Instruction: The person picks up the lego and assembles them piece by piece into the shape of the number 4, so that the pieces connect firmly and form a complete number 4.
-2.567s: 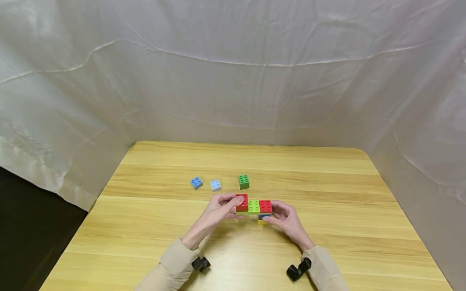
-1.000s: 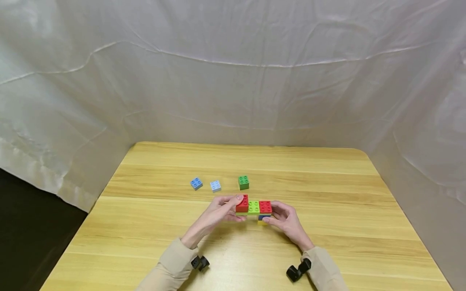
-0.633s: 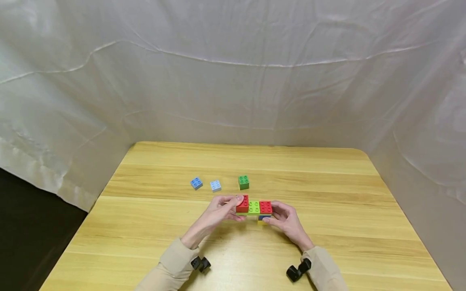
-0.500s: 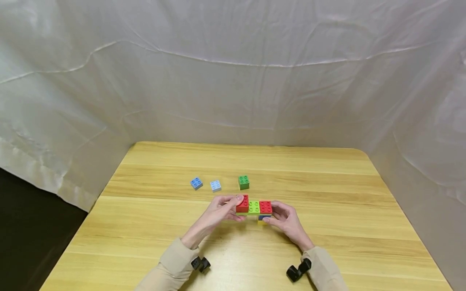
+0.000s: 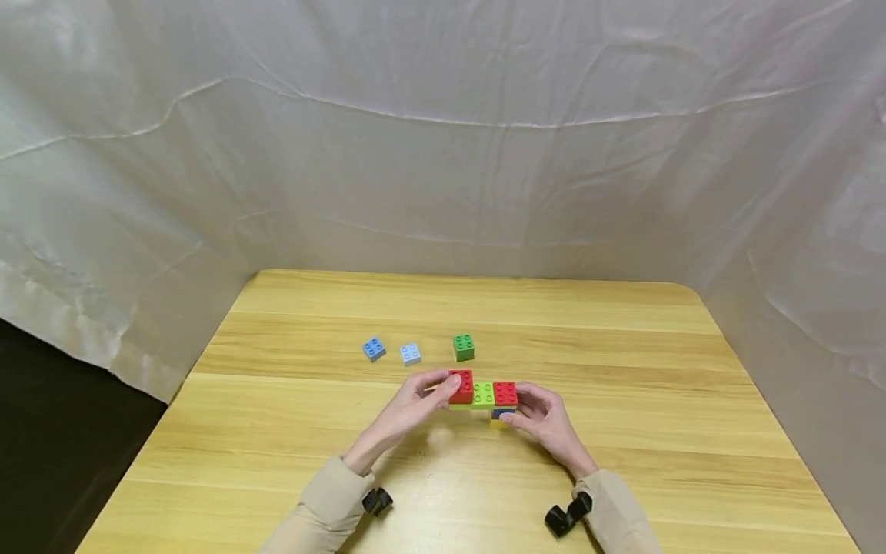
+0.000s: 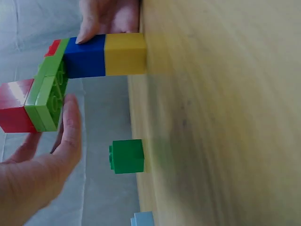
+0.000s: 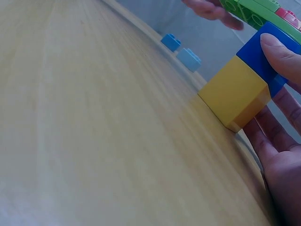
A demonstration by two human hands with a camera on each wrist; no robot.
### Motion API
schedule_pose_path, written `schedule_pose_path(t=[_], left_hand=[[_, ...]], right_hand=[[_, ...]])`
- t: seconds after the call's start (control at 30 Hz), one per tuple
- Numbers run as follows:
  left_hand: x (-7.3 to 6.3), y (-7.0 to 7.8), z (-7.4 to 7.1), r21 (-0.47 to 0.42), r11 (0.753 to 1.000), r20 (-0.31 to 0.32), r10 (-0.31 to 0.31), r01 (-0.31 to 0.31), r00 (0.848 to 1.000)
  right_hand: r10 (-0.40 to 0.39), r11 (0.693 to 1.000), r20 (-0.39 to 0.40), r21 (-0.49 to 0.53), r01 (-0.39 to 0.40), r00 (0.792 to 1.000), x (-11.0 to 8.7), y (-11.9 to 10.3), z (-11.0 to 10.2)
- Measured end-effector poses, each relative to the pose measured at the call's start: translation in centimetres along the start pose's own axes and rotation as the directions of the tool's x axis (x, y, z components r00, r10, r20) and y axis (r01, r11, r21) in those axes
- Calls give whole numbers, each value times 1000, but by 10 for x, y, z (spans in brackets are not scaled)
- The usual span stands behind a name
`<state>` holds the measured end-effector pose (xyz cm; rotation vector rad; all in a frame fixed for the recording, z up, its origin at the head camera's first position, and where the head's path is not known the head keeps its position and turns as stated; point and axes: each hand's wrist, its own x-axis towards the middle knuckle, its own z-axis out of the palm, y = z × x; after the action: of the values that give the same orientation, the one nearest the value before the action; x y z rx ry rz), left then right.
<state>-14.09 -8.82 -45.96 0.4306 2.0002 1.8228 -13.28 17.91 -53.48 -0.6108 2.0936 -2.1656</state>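
A bridge-shaped build of toy building bricks stands between my hands. Its yellow brick (image 7: 233,92) meets the tabletop, with a blue brick (image 6: 85,56) above it. A lime-green span (image 5: 483,395) reaches left from this column. A red brick (image 5: 461,387) sits on the span's left end, another red brick (image 5: 505,394) on its right end. My left hand (image 5: 408,412) holds the left red brick with its thumb on the near side; its other fingers are partly hidden behind. Thumb and fingers of my right hand (image 5: 550,423) grip the blue brick.
Behind the build, a green brick (image 5: 464,348), a light blue brick (image 5: 410,354) and a mid-blue brick (image 5: 374,349) lie on the wooden table (image 5: 623,369). Pale cloth (image 5: 443,192) hangs around the back and sides.
My left hand's lower fingers, earlier showing beneath the span's left end, have drawn back to the left. The build and my right hand look unmoved.
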Motion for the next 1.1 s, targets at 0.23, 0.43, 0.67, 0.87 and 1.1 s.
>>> schedule_pose_path(t=[0.23, 0.43, 0.67, 0.87, 1.1], left_hand=[[-1, -2, -2, 22, 998, 40, 53, -54, 998], [-1, -2, -4, 102, 990, 7, 95, -96, 995], [-4, -1, -9, 141, 986, -19, 91, -87, 996], [-7, -4, -17, 156, 985, -30, 76, -70, 997], [-12, -4, -26, 172, 983, -33, 70, -64, 997]], right_hand=[[-20, 1000, 12, -16, 20, 1000, 0, 1, 1], [-2, 999, 20, -35, 3, 1000, 1, -3, 4], [55, 998, 104, -32, -52, 993, 5, -8, 0], [115, 989, 120, -111, -102, 986, 15, -11, -11], [156, 978, 61, -149, -146, 986, 45, -9, -18]])
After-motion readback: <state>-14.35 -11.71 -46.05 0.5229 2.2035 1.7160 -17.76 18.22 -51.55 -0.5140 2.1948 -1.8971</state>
